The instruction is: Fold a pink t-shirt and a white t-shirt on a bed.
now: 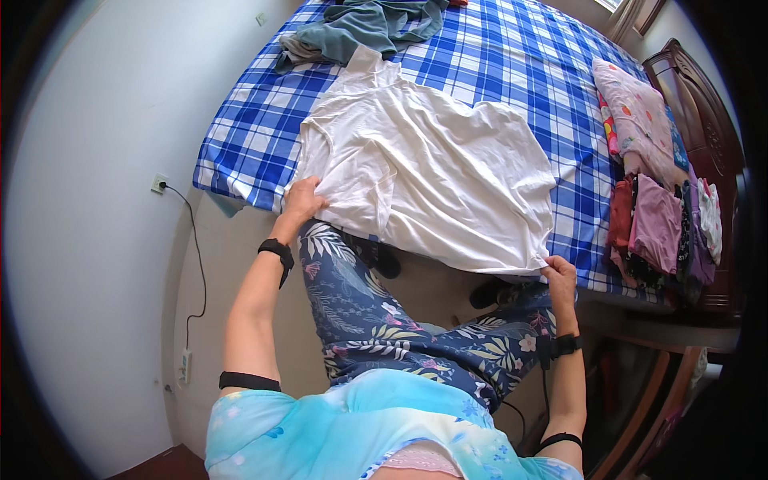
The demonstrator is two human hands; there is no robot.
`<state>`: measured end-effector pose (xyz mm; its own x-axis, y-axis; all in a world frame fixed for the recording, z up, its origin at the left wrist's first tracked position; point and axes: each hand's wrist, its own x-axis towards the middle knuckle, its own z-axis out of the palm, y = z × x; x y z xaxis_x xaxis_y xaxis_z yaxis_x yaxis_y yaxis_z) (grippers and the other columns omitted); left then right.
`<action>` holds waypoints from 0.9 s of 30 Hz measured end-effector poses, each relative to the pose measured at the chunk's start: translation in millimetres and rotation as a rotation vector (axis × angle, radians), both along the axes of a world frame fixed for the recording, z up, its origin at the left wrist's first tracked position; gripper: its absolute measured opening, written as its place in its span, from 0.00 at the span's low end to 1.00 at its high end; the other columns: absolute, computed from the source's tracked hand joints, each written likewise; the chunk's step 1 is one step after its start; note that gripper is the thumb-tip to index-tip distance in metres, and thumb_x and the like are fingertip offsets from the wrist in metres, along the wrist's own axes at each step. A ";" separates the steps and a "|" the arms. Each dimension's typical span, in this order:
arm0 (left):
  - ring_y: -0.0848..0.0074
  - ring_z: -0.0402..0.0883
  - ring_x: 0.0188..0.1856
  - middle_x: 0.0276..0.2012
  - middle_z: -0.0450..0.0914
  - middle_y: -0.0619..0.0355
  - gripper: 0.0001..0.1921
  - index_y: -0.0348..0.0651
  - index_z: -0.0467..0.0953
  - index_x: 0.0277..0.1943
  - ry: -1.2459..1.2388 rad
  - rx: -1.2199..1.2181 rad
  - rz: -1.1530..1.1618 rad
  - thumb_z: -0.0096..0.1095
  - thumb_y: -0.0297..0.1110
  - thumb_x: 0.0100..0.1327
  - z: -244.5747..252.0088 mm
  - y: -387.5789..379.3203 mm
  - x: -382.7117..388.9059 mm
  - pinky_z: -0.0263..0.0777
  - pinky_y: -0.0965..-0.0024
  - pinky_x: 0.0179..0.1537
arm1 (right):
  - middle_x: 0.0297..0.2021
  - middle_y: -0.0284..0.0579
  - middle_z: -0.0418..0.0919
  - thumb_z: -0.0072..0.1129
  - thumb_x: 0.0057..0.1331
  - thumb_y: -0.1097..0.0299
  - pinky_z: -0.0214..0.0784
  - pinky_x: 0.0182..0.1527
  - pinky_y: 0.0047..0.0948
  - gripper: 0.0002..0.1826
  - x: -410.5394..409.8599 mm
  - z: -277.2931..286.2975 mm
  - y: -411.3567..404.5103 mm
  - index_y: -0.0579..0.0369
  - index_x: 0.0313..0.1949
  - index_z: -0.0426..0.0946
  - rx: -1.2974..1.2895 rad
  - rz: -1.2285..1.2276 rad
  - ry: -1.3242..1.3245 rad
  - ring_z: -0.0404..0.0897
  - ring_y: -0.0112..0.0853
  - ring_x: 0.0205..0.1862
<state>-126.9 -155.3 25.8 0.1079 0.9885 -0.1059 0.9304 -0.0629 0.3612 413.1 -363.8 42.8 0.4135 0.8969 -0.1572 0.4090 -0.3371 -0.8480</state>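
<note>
A white short-sleeved shirt (462,162) lies spread sideways on a blue-and-white plaid bedsheet (510,72), its neckline toward the left and its hem toward the right. My left hand (304,201) rests on the shirt's near left part, by the near sleeve, with the thumb apart from the fingers; whether it pinches cloth is hard to tell. At the near right corner, my right hand (560,276) pinches the hem between thumb and fingers. The shirt's near side runs along the bed's edge, above my knees. Some wrinkles cross its body.
A crumpled grey-green garment (366,30) lies at the far left of the bed. Folded clothes (657,222) and a pink patterned pillow or quilt (636,114) sit by the carved wooden headboard (696,102). A black cord (204,264) hangs from the wall socket (159,183).
</note>
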 end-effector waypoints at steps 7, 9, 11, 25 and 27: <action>0.73 0.79 0.31 0.25 0.79 0.54 0.09 0.36 0.78 0.33 -0.430 -0.097 0.008 0.66 0.30 0.51 49.4 4.1 -23.4 0.69 0.69 0.33 | 0.27 0.30 0.77 0.54 0.60 0.79 0.61 0.35 0.15 0.06 5.1 22.8 -1.4 0.62 0.34 0.79 0.110 -0.062 0.339 0.70 0.17 0.30; 0.81 0.76 0.33 0.28 0.78 0.61 0.06 0.36 0.78 0.34 -0.751 -0.251 -0.072 0.63 0.26 0.53 74.6 -4.7 -42.6 0.68 0.74 0.35 | 0.28 0.29 0.77 0.53 0.60 0.79 0.60 0.35 0.15 0.06 9.3 32.0 -5.3 0.62 0.34 0.79 0.119 -0.071 0.350 0.70 0.16 0.29; 0.82 0.75 0.35 0.32 0.79 0.64 0.06 0.38 0.78 0.36 -0.860 -0.288 -0.042 0.61 0.23 0.54 108.0 -20.3 -57.6 0.67 0.77 0.37 | 0.27 0.28 0.76 0.53 0.60 0.79 0.60 0.35 0.14 0.06 22.1 46.6 -16.8 0.62 0.34 0.79 0.074 -0.051 0.387 0.69 0.15 0.29; 0.78 0.77 0.29 0.27 0.81 0.62 0.12 0.37 0.80 0.35 -0.106 -0.720 0.141 0.63 0.21 0.43 83.3 -78.4 -158.2 0.70 0.74 0.34 | 0.23 0.32 0.76 0.58 0.58 0.74 0.63 0.33 0.18 0.05 2.5 71.5 -51.1 0.63 0.29 0.78 -0.418 0.297 0.364 0.71 0.19 0.28; 0.76 0.78 0.29 0.27 0.81 0.59 0.11 0.35 0.79 0.34 0.175 -0.672 0.076 0.65 0.22 0.44 81.8 -77.5 -131.1 0.71 0.73 0.34 | 0.23 0.31 0.74 0.59 0.59 0.73 0.63 0.34 0.19 0.05 -4.6 71.4 -47.1 0.63 0.30 0.78 -0.371 0.348 0.289 0.71 0.19 0.29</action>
